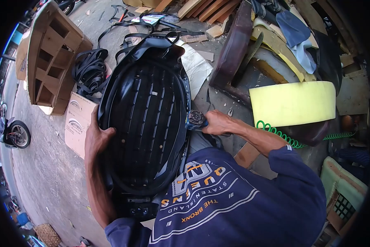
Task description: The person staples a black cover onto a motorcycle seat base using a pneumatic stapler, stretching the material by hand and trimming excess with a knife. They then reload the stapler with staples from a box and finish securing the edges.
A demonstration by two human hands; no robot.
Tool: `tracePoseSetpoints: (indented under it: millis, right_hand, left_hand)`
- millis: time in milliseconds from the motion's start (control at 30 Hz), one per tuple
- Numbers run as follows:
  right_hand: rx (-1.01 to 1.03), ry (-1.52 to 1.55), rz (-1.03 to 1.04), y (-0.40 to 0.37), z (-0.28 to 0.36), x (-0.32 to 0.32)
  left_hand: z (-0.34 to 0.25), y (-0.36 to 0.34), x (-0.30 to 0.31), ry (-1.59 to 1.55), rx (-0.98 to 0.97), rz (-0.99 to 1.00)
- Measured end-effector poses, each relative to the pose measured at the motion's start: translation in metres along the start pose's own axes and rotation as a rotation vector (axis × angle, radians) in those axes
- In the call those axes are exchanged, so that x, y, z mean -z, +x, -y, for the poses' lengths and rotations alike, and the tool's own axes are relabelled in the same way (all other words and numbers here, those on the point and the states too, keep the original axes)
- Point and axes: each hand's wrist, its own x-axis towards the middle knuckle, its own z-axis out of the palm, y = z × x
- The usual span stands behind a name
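An upturned motorcycle seat point(146, 123) lies before me, its black ribbed underside facing up. Black cover material point(154, 42) folds over its rim, loose at the far end. My left hand point(99, 138) grips the seat's left side, thumb on the rim and fingers partly hidden. On the opposite side, my right hand point(216, 122) is wrapped around a staple gun point(196, 119), whose head is at the seat's right edge. A row of small light marks runs along the cover edge above the gun. A green coiled hose point(277, 135) passes beneath my right forearm.
To the right are a yellow foam block point(292, 104) and an old brown seat point(232, 45). A wooden frame point(53, 57), a bundle of black straps point(90, 72) and a cardboard piece point(78, 123) lie left. Wood planks point(207, 9) are stacked at the back.
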Motion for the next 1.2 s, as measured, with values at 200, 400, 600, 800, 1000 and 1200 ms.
tracePoseSetpoints:
  millis: [200, 400, 600, 800, 1000, 1200]
  right_hand:
    - [-0.149, -0.069, 0.136, 0.001, 0.018, 0.009]
    - [-0.079, -0.162, 0.062, -0.001, 0.030, 0.002]
    - [-0.101, -0.073, 0.156, 0.004, 0.009, 0.011]
    - [-0.414, 0.255, -0.230, -0.027, -0.115, -0.015]
    - [-0.566, -0.181, -0.455, -0.015, -0.208, -0.112]
    - [-0.417, 0.060, -0.691, 0.134, -0.171, -0.106]
  left_hand:
    - [-0.004, 0.001, 0.001, -0.016, 0.038, 0.035]
    - [-0.014, -0.002, 0.001, -0.003, 0.058, 0.031]
    - [-0.007, -0.002, 0.000, -0.049, 0.083, 0.043]
    - [0.001, 0.006, -0.003, -0.162, 0.176, 0.115]
    - [0.018, 0.008, -0.011, -0.135, 0.159, 0.080]
    - [-0.025, -0.010, -0.007, -0.306, 0.233, 0.077]
